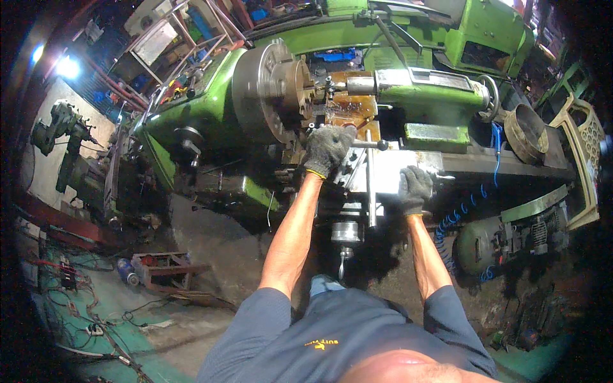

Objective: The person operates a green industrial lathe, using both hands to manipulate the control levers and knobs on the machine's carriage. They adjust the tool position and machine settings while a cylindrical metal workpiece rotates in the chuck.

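Observation:
Both my hands wear dark grey knitted gloves at a green metal lathe. My left hand [327, 150] is closed over the tool post area, beside a large steel chuck [262, 89]; what its fingers hold is hidden. Just right of it juts a ball-ended lever [382, 145], and a long metal bar [371, 191] runs down toward me. My right hand [416, 188] curls at the right edge of the bright carriage top [396, 167], its grip hidden under the fingers. Below and between the hands sits a round handwheel [346, 232] with a crank handle [342, 263].
The green tailstock [424, 96] with its handwheel [490, 96] lies to the right. A metal ring [525, 133] rests on the bed beyond a blue air gun [497, 137] with a coiled hose. A compressor tank [479, 246] stands lower right. Cables [96, 313] cross the floor at left.

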`<state>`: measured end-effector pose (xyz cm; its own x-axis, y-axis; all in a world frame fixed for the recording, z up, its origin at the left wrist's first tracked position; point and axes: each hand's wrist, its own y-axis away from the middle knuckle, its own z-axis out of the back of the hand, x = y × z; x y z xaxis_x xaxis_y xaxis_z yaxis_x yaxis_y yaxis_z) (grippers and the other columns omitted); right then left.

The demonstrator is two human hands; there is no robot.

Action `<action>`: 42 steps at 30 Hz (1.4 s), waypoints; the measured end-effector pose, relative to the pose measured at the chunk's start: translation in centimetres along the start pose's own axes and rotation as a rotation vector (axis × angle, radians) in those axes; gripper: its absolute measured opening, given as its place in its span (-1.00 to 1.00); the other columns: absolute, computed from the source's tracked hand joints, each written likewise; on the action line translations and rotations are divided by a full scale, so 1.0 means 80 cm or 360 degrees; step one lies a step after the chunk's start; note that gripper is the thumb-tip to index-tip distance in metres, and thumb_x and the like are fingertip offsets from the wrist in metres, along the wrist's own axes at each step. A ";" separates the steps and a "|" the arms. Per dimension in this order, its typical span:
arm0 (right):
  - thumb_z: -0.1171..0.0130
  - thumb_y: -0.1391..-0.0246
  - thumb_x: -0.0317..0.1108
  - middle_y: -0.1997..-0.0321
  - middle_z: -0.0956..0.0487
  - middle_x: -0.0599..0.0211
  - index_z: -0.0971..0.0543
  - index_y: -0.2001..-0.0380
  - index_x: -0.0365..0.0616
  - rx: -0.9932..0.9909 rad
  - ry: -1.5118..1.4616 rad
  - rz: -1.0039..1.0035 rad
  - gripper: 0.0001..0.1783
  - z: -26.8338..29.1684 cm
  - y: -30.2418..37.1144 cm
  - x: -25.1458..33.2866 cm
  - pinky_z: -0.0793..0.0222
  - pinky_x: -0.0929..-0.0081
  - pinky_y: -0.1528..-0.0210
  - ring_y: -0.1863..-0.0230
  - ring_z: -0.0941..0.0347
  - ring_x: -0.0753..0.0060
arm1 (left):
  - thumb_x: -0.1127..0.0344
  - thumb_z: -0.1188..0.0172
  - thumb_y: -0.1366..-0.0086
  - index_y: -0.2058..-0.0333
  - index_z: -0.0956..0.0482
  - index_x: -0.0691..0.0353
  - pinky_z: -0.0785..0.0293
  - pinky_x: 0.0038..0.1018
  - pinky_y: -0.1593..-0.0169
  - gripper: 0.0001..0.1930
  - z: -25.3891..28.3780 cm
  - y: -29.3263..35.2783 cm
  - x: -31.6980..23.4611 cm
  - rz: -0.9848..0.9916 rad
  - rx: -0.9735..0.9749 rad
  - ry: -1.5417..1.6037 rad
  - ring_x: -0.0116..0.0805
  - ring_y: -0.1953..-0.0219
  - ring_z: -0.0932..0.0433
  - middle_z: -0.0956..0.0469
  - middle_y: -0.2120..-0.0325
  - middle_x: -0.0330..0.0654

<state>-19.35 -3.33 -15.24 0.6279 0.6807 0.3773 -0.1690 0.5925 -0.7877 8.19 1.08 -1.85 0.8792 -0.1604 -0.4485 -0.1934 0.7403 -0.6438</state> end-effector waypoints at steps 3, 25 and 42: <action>-0.32 0.00 -0.30 0.13 -0.70 0.21 -0.72 0.27 0.02 -0.0030 0.0008 0.0025 -0.82 0.001 0.001 0.001 -0.44 0.06 -0.11 0.05 -0.60 0.01 | -0.08 -0.19 -0.39 0.59 -0.68 0.20 -0.49 -0.04 0.35 -0.50 0.000 -0.001 0.000 0.0008 0.0047 -0.0043 0.11 0.47 -0.63 -0.61 0.57 0.09; -0.33 0.00 -0.30 0.09 -0.71 0.29 -0.73 0.26 0.05 -0.0028 0.0033 -0.0014 -0.82 0.003 0.004 -0.003 -0.39 0.10 -0.17 0.00 -0.59 0.10 | 0.10 -0.26 -0.35 0.43 -0.75 0.19 -0.49 -0.11 0.31 -0.70 0.010 -0.005 -0.016 0.0122 0.0207 -0.0107 0.04 0.39 -0.64 -0.65 0.49 0.05; -0.32 -0.04 -0.32 0.14 -0.70 0.16 -0.72 0.28 0.01 -0.0054 0.0002 0.0032 -0.85 0.004 -0.001 0.004 -0.46 0.03 -0.09 0.05 -0.61 -0.01 | 0.07 -0.24 -0.37 0.44 -0.73 0.19 -0.48 -0.07 0.32 -0.67 0.005 -0.001 -0.001 0.0058 0.0149 -0.0105 0.08 0.40 -0.63 -0.65 0.49 0.06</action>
<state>-19.40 -3.03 -14.89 0.6255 0.6917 0.3609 -0.1557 0.5640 -0.8110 8.29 1.28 -1.55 0.8998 -0.0910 -0.4268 -0.1870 0.8033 -0.5655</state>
